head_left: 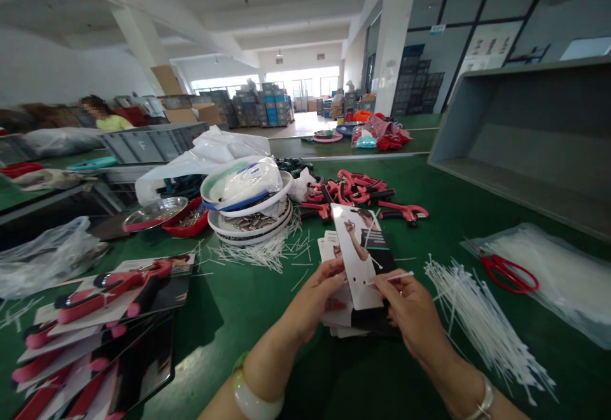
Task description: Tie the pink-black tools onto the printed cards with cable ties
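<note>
My left hand (312, 296) grips the left edge of a printed packaging card (357, 258), which is tilted up above a stack of similar cards (329, 242). Between thumb and finger, my right hand (414, 312) pinches a white cable tie (400, 275) at the card's lower holes. Another tie pokes out near the upper part of the card. To the right of my right hand lies a large pile of white cable ties (487, 324). Pink-and-black hand tools, which look like pliers (353, 188), are heaped beyond the card.
Carded pink tools (114, 299) are stacked at left. Red-handled scissors (510, 273) rest on a plastic bag (558, 280) at right, below a large grey bin (525, 146). Stacked white trays (251, 216) and a red dish (188, 217) stand ahead. A person (107, 118) is at far left.
</note>
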A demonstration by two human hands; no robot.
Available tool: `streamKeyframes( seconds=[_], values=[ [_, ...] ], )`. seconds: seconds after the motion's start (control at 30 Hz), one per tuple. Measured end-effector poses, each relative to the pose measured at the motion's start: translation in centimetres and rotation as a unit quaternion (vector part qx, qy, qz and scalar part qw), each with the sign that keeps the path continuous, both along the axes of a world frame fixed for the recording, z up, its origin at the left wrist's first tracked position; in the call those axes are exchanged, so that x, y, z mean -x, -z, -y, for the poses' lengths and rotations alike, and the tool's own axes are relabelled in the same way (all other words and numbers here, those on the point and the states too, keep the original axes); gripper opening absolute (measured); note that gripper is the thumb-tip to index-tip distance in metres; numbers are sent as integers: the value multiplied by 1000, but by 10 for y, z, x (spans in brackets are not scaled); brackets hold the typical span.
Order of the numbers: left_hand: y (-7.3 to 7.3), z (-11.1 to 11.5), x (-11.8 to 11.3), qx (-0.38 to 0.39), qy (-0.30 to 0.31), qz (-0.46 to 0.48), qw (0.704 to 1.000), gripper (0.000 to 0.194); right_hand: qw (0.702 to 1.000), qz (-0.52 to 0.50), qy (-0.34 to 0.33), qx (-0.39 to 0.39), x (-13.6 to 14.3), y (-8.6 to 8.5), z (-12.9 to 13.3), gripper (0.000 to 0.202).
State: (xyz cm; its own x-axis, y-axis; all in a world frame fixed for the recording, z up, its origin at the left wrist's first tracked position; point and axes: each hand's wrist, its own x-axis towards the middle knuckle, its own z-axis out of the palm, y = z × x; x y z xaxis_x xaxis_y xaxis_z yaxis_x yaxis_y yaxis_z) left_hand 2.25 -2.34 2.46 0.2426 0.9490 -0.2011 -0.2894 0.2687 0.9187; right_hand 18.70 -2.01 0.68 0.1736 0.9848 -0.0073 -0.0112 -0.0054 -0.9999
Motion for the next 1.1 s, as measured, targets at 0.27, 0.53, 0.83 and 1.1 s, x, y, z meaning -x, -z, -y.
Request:
streamKeyframes(
  seconds=[0.27,0.53,0.83,1.1],
  values=[
    [9,-2,-12,-108,68,-79,989,39,995,-20,-47,81,-5,-7,-3,27],
    [1,-2,-6,-8,76,-87,993,13,995,64,-64,46,-18,-5,-14,25],
    [1,-5,6,81,54,7,995,16,839,468,-82,-265,-40,-8,-1,29],
    [-4,-1,10,-13,119,51,991,37,695,601,-64,-390,-36,-6,5,31]
  ],
)
